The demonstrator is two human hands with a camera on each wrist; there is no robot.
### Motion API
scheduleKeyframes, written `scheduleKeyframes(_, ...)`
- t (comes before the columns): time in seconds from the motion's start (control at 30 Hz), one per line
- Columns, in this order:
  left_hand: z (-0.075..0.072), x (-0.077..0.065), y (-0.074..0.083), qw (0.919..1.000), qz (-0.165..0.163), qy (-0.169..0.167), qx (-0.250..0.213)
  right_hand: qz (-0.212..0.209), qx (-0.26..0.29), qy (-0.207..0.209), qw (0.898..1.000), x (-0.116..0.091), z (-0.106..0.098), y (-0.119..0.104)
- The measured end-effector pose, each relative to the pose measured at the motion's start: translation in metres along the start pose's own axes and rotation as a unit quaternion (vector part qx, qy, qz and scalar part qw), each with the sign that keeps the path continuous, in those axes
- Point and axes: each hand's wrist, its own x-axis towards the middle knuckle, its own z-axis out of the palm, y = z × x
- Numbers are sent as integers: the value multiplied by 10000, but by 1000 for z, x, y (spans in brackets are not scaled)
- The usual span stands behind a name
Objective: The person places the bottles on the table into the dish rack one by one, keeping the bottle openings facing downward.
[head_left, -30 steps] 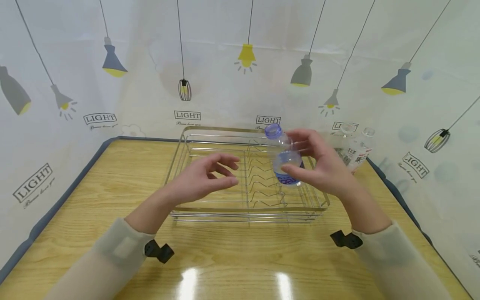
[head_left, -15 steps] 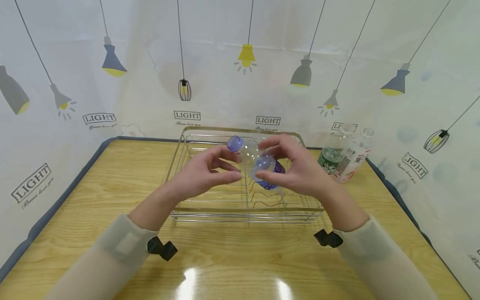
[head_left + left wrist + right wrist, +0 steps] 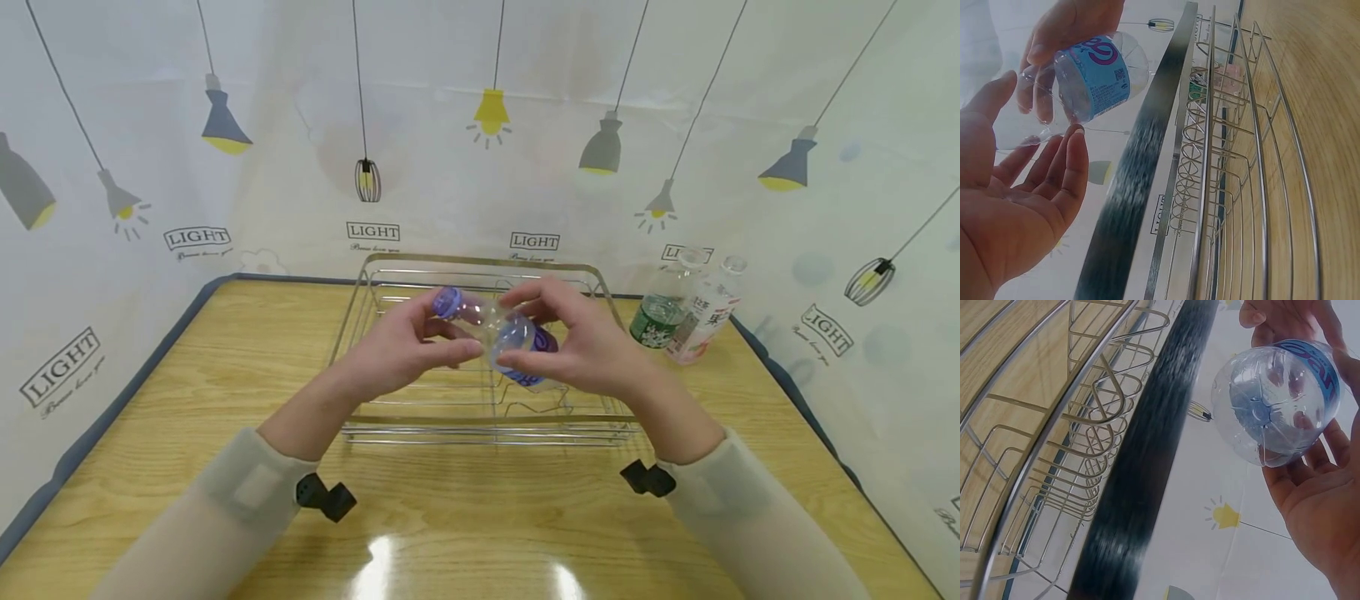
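Observation:
A clear plastic bottle (image 3: 517, 337) with a blue and purple label is tilted above the wire rack, its purple-blue top (image 3: 447, 302) toward the left. My right hand (image 3: 588, 346) grips the bottle around its body, thumb on the near side and fingers behind. Around the neck end is my left hand (image 3: 393, 350), its fingers loosely bent and its thumb apart from them. In the left wrist view the bottle's neck lies between that thumb and the fingers. The ribbed round base of the bottle (image 3: 1260, 412) faces the camera in the right wrist view.
A metal dish rack (image 3: 420, 419) with wavy wire dividers stands on the wooden table (image 3: 480, 500) under both hands. To its right are two more bottles, one green-labelled (image 3: 658, 321) and one white-labelled (image 3: 705, 321). A lamp-printed cloth (image 3: 420, 125) hangs behind.
My right hand has carried the bottle left and slightly down, tilting it further toward my left hand. My left hand has barely moved; the bottle's neck is now between its thumb and fingers.

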Motion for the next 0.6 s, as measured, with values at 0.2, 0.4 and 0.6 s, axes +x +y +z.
scheduleKeyframes(0.2, 0, 0, -2, 9999, 96, 23, 45, -40, -49, -38, 10000, 1, 1, 2)
scheduleKeyframes(0.4, -3, -1, -4, 9992, 317, 173, 160, -58, -8, -157, 9999, 0, 0, 6)
scheduleKeyframes(0.6, -10, -3, -5, 9986, 399, 349, -79, 331, -94, -264, 9991, -9, -6, 16)
